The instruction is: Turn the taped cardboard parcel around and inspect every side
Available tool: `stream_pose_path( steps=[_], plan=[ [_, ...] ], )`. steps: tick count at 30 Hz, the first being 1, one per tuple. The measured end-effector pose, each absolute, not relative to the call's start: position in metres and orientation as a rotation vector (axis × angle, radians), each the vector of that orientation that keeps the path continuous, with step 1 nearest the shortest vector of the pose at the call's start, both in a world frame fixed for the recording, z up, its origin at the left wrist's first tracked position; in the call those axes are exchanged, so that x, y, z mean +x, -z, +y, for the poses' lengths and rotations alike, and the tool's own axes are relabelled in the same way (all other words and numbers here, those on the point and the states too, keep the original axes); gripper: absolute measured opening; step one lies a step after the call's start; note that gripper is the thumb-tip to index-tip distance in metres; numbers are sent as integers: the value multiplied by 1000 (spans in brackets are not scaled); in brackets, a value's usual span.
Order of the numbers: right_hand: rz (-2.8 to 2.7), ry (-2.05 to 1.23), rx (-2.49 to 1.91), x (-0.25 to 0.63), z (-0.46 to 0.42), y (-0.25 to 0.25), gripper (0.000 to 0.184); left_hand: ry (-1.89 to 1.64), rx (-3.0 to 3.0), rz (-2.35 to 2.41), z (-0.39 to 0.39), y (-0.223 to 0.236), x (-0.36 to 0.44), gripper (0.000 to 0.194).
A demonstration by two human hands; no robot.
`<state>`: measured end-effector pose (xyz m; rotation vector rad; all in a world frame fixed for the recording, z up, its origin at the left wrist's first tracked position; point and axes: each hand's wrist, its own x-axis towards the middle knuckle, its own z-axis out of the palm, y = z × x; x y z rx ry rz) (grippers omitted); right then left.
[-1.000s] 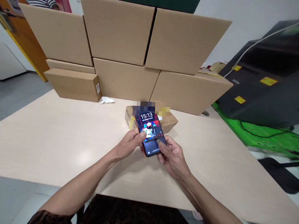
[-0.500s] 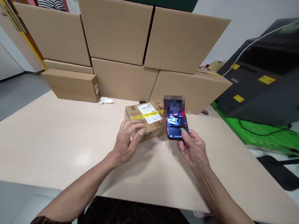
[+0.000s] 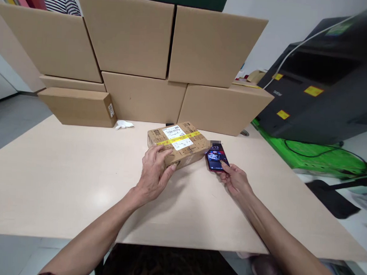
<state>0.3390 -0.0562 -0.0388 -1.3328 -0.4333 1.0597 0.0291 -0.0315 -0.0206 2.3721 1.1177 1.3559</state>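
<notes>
Since a second ago the phone (image 3: 217, 158) has left the two-handed hold at centre and come down flat on the table (image 3: 62, 181), just right of the small parcel (image 3: 178, 143). Right hand (image 3: 234, 181) pinches its near end, screen up and lit, set aside within reach. Left hand (image 3: 155, 170), freed, spreads its fingers over the parcel's near edge, steadying it. Behind: stacked cartons (image 3: 138, 50); a black printer (image 3: 322, 82) far right.

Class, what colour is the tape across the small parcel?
Yellow tape, clearest in the head view.
</notes>
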Motion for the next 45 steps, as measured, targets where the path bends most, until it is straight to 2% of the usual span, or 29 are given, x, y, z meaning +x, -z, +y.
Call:
stream_pose_path(
  steps=[4,10,14,19,26,28,31,33,37,41,45],
  plan=[
    [-425,-1128,-1365,340,-53,42,58,-1364,2411,1110,-30,21,29,38],
    [-385,-1218,-1412,347,-59,35,28,-1369,2466,1097,-31,21,29,39],
    [-337,-1270,-1404,352,-68,26,21,-1326,2468,1124,-30,21,28,40],
    [-203,-1353,-1377,365,-80,17,24,-1321,2454,1118,-30,19,27,40],
    [-176,-1350,-1399,374,-99,14,20,-1264,2389,1191,-30,21,25,47],
    [-221,-1310,-1375,364,-102,14,22,-1262,2307,1237,-28,20,23,59],
    [-349,-1197,-1299,340,-93,12,30,-1246,2048,1240,-22,17,18,89],
    [-412,-1080,-1306,322,-76,11,35,-1203,1782,1181,-18,14,17,97],
    [-544,-1014,-1280,294,-35,7,38,-1119,1289,1008,-11,10,21,80],
    [-708,-1016,-1149,282,-17,6,45,-1129,1203,926,-7,9,20,70],
    [-729,-946,-1018,279,-25,12,44,-1210,1419,918,-2,8,8,80]
  ],
)
